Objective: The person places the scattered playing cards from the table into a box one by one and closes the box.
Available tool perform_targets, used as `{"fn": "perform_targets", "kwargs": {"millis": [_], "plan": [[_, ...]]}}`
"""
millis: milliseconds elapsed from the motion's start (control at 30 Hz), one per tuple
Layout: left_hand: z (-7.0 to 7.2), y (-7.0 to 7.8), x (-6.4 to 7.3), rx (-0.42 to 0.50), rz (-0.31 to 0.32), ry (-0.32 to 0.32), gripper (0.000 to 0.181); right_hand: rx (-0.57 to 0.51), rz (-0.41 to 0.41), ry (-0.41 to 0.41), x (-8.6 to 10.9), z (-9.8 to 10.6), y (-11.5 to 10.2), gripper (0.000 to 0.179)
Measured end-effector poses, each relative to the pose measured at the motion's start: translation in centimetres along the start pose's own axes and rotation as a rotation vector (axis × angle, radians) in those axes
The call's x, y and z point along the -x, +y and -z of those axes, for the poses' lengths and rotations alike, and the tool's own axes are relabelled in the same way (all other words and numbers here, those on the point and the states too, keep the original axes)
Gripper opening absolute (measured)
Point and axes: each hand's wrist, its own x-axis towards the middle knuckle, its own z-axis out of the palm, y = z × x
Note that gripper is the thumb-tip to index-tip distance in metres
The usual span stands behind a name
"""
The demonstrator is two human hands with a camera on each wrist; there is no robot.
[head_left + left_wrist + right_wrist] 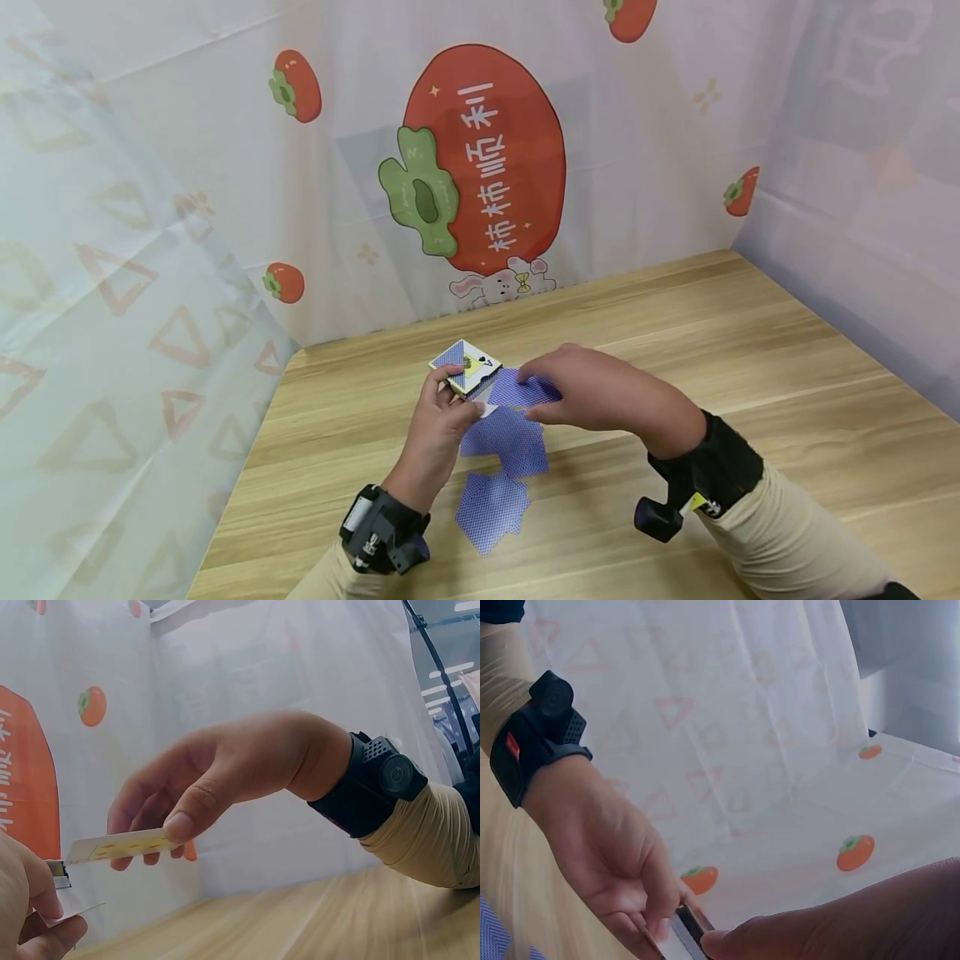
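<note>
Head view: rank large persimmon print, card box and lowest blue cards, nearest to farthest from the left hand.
1. Card box, gripped in the left hand.
2. Lowest blue cards, on the table rightward.
3. Large persimmon print, on the backdrop ahead.

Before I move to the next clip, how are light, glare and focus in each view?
Head: bright, fairly even light; the "A" on the blue-and-white cardboard box reads clearly. Left wrist: white strip lights glow at top right, colours muted. Right wrist: dimmer, the right grip dark and soft.
</note>
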Motion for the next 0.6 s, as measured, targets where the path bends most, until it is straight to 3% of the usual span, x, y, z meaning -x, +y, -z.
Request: {"fn": "perform_targets", "kwargs": {"millis": [167, 600], "plan": [[-0.2, -0.2, 0.0, -0.001, -0.007, -0.018, 0.064, -0.001, 0.027, 0.013, -0.2, -0.5, -0.2, 0.048], [-0.6, -0.1, 0.1, 0.022, -0.021, -0.034, 0.061, 0.049, -0.058, 0.105, -1.1, -1.9, -1.0, 0.053]]}}
